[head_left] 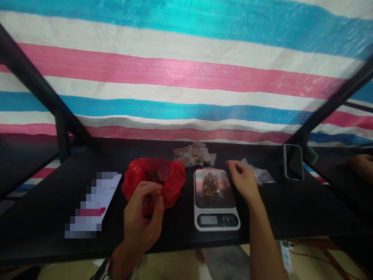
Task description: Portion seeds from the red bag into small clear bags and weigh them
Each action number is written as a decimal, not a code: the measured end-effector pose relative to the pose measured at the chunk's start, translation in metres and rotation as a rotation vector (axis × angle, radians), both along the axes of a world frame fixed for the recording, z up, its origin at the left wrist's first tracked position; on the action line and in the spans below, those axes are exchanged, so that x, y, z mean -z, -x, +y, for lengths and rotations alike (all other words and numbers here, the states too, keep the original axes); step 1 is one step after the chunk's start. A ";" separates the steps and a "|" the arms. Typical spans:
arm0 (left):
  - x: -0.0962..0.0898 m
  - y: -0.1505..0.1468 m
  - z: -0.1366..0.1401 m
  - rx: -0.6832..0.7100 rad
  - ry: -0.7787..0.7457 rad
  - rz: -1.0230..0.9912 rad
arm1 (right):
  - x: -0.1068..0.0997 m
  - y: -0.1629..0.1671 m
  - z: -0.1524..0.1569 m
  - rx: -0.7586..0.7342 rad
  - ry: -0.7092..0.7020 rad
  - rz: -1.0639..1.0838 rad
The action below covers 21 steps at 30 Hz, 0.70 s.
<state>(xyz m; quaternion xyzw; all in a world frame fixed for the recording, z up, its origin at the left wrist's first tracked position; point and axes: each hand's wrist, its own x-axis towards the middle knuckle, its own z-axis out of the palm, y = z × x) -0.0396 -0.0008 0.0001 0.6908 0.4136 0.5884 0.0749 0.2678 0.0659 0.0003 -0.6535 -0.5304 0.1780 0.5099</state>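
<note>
My left hand (142,217) is in front of the near side of a red plastic bag (175,175), its fingers curled and the thumb and index tips close together; anything between them is too small to make out. Inside the bag lie dark dried pieces and a small clear cup (162,173). A clear zip bag of dried pieces (211,186) rests on the steel plate of a white kitchen scale (217,225), whose display seems to read 10.0. Beside the plate's right edge, my right hand (241,177) is loosely bent with fingers apart and nothing visible in it.
Several filled zip bags (198,154) are piled behind the scale. Flat clear bags (264,175) lie right of my right hand. A phone (293,162) leans at the right; a partly blurred screen (107,194) lies left. Another person's hand (361,165) shows at the far right.
</note>
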 end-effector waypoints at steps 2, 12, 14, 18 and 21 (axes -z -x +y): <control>-0.001 0.001 -0.001 -0.011 -0.015 0.014 | 0.001 0.002 -0.001 -0.025 0.013 -0.009; 0.000 0.011 -0.001 -0.052 -0.075 0.080 | 0.001 0.004 -0.004 -0.093 0.017 -0.032; 0.001 0.012 0.000 -0.061 -0.066 0.071 | 0.001 0.005 -0.004 -0.111 0.015 -0.032; 0.000 0.009 -0.001 -0.072 -0.055 0.067 | 0.000 0.009 -0.005 -0.142 0.014 -0.035; -0.005 0.002 -0.004 -0.057 -0.033 0.053 | -0.002 0.013 -0.005 -0.153 0.014 -0.039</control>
